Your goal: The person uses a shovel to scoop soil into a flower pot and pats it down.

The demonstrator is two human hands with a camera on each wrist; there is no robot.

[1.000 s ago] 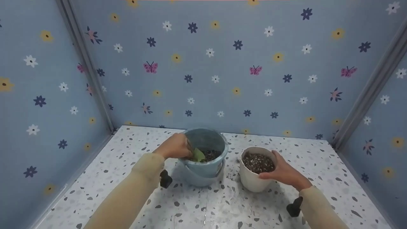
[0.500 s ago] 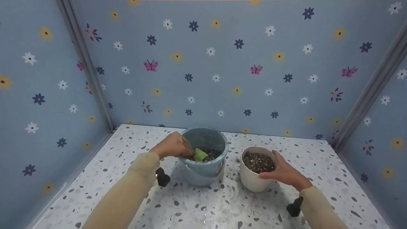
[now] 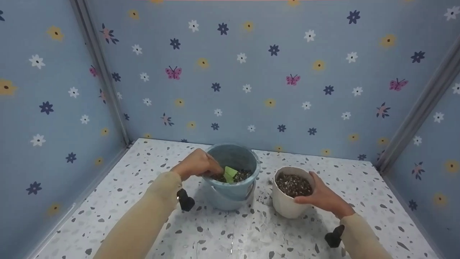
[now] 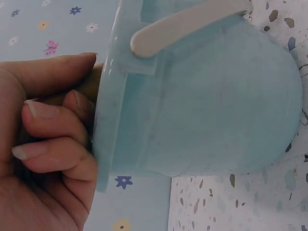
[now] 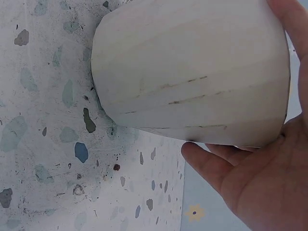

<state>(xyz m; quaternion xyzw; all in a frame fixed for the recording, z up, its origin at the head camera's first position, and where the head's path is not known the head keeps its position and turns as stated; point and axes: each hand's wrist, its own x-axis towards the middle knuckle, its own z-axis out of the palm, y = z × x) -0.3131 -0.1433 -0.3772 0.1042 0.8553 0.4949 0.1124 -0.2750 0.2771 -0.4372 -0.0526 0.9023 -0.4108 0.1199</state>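
A light blue bucket [image 3: 226, 192] holds some dark soil [image 3: 243, 175]. Over its left rim my left hand [image 3: 196, 164] grips a small trowel, whose green blade [image 3: 230, 173] stands in the soil. In the left wrist view, a bit of its brownish handle [image 4: 90, 83] shows between thumb and curled fingers; the bucket's rim hides the rest. To the right, a white pot [image 3: 285, 207] is filled with speckled soil [image 3: 294, 184]. My right hand [image 3: 323, 194] grips this pot near the rim, thumb in front and fingers round the far right side.
Both vessels stand on a white speckled tabletop [image 3: 201, 239]. Flower-patterned blue panels [image 3: 248, 72] close off the back and both sides. A pale bucket handle [image 4: 187, 29] hangs along the bucket's side. Soil crumbs [image 3: 269, 181] lie between bucket and pot.
The trowel's green blade has shifted slightly right in the bucket and turned, showing more of its face. My right hand stays on the pot. The whole view has shifted a little.
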